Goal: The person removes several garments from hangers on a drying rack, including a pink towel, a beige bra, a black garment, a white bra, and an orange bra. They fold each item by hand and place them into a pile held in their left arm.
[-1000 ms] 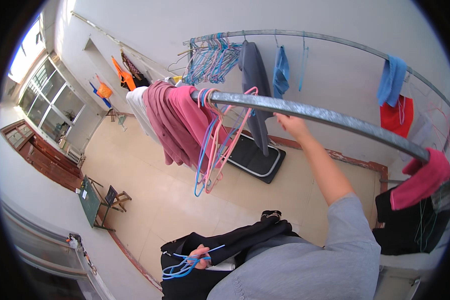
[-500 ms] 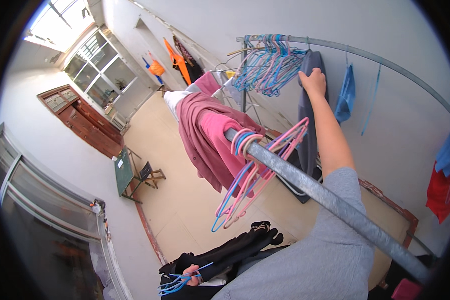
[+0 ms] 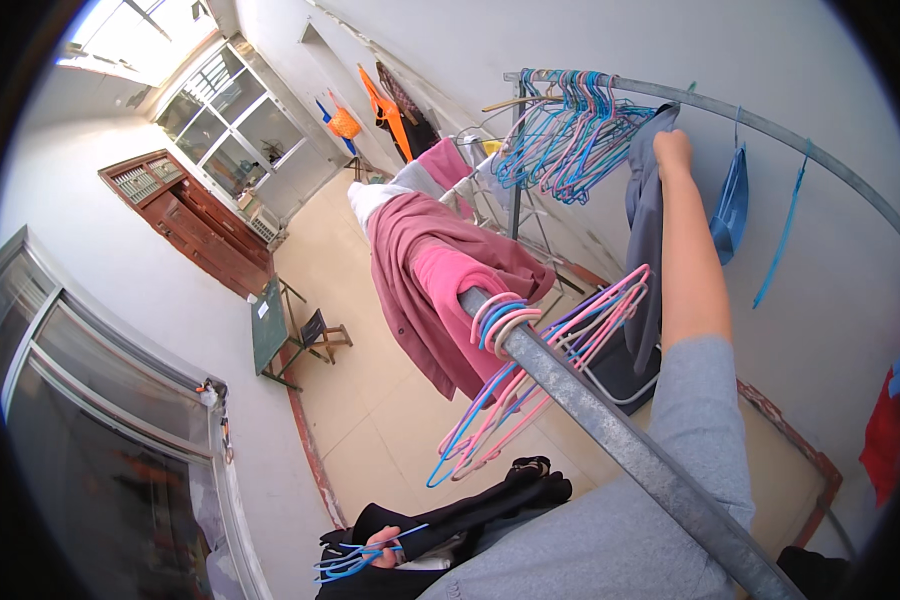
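Observation:
My right hand (image 3: 673,152), arm stretched out, is closed on the upper edge of a dark grey garment (image 3: 645,215) hanging at the far metal rail (image 3: 760,122). Whether a hanger is inside the garment is hidden. Low down, my left hand (image 3: 382,549) is closed around several blue hangers (image 3: 345,566). Black clothes (image 3: 470,508) lie over the left arm and hide most of it. Between the two hands, pink, blue and white hangers (image 3: 510,420) hang from the near metal rail (image 3: 620,440).
A pink garment (image 3: 445,272) and a mauve shirt (image 3: 407,315) drape over the near rail. Many hangers (image 3: 575,135) crowd the far rail, beside a blue cloth item (image 3: 732,210). A green table (image 3: 268,325) and folding stool (image 3: 320,335) stand along the left wall.
The grey garment's top now leans right, with my right hand gripping its edge. The view has shifted, moving the rails in the picture. My left hand keeps its hold on the blue hangers.

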`<state>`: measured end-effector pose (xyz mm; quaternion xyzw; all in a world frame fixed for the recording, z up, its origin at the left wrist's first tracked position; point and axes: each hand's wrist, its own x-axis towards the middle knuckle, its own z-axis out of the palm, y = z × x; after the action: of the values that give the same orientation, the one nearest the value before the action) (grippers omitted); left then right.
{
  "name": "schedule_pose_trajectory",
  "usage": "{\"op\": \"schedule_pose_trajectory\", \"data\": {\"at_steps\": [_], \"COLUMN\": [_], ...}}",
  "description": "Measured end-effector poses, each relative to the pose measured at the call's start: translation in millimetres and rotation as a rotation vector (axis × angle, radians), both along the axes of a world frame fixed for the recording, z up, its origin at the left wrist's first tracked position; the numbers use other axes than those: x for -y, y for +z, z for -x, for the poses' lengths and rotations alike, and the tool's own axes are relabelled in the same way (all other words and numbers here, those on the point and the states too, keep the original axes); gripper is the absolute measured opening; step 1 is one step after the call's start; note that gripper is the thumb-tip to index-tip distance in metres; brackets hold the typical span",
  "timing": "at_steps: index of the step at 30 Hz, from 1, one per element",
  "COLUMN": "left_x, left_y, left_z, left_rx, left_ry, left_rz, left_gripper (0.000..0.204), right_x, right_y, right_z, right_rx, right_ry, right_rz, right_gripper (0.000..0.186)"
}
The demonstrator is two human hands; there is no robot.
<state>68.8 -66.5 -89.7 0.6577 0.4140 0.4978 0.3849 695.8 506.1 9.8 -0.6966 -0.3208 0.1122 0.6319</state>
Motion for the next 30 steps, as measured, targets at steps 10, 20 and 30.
{"op": "schedule_pose_trajectory", "data": {"at_steps": [10,20,30], "left_x": [-21.7,-30.9,-19.2], "left_y": [-11.0,-44.0,-63.3], "left_z": [-4.7,24.3,29.7], "left_rx": [0.030,0.033,0.056], "left_ry": [-0.102,-0.320,-0.700], "left_rz": [0.007,-0.021,0.036], "left_gripper": [0.044,0.044,0.038], "right_x": [74.3,333.3,626.6], "right_y": [-102.0,-241.4,-212.2], "right_z": [11.4,114.0,190.8], "right_rx": [0.251,0.220,0.124], "right_ry": [0.068,0.055,0.186], "right_rz": [0.007,-0.152,0.076], "right_gripper": [0.032,0.023,0.017]}}
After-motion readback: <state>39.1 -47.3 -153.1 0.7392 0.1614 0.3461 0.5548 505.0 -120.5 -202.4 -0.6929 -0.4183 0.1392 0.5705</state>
